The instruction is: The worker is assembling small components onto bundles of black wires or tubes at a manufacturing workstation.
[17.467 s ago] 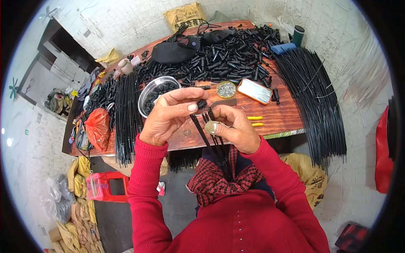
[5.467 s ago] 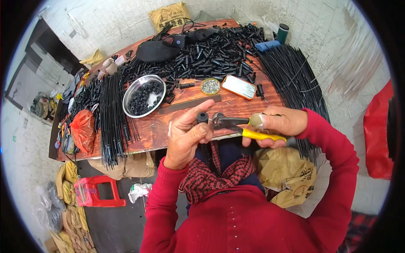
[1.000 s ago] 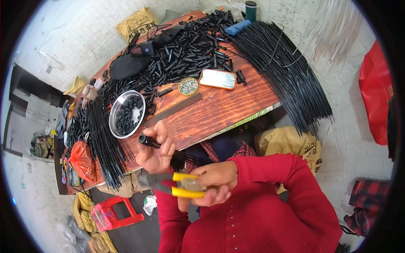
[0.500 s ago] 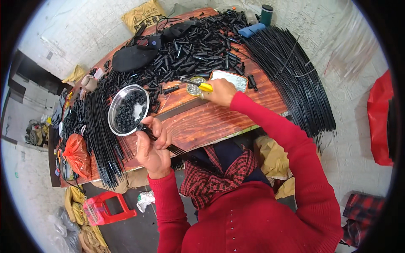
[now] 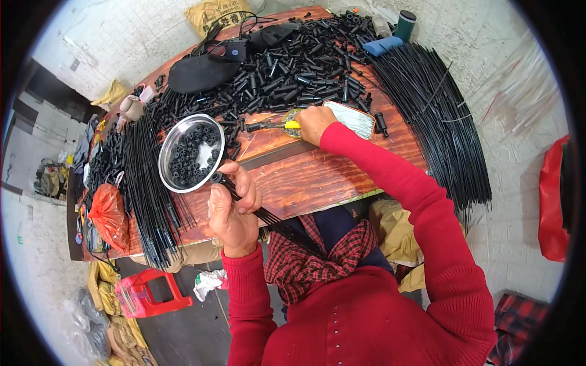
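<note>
My left hand, in front of the table edge, is closed round a bundle of thin black rods. Their lower ends trail toward my lap, and a small dark ring-shaped end shows by the fingertips. Just beyond that hand, a steel bowl holds several small black ring-like parts. Over the table, my right hand grips a yellow-handled tool whose dark tip points left; its exact kind is unclear. Behind the tool is a round tin of small bits, partly covered by the hand. A shallow white tray lies beside my right wrist.
Black tubular parts heap across the back of the wooden table. Long black rods lie in bundles at the right and left. A red plastic bag sits near the left edge; a red stool stands below.
My right hand and the tool have shifted slightly left against the tin and tray, the tool's tip now lying lower and more level. The left hand still holds the rods. The whole view has shifted a little.
</note>
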Available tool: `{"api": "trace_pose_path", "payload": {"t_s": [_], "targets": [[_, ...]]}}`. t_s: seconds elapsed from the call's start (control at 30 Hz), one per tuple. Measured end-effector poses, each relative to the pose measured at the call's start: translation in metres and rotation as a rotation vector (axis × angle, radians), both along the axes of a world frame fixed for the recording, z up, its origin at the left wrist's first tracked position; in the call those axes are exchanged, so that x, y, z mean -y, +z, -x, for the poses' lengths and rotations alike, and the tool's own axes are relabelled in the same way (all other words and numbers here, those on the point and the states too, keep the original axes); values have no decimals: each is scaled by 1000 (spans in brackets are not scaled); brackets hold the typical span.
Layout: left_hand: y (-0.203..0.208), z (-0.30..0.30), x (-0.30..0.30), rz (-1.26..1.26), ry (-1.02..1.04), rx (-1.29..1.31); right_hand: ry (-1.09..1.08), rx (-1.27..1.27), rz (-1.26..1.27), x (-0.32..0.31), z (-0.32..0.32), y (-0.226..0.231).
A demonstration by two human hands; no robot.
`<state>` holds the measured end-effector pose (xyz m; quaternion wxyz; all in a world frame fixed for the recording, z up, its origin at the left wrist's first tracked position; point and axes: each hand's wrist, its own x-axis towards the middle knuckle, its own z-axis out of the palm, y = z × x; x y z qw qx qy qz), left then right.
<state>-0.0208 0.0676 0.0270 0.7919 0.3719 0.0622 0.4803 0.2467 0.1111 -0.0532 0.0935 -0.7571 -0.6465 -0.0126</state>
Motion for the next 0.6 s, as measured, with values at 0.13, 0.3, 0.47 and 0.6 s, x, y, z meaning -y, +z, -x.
{"api": "trace_pose_path", "payload": {"t_s": [0.13, 0.3, 0.47, 0.6], "targets": [[0, -2, 0, -6, -8, -15, 0, 4, 4, -1, 0, -1], [-2, -1, -1, -5, -7, -21, 31, -123, -94, 3, 3, 4], [0, -4, 0, 9, -1, -21, 58, -130, -52, -1, 5, 7], [-2, -7, -2, 15, 1, -25, 44, -137, -66, -4, 0, -1]]}}
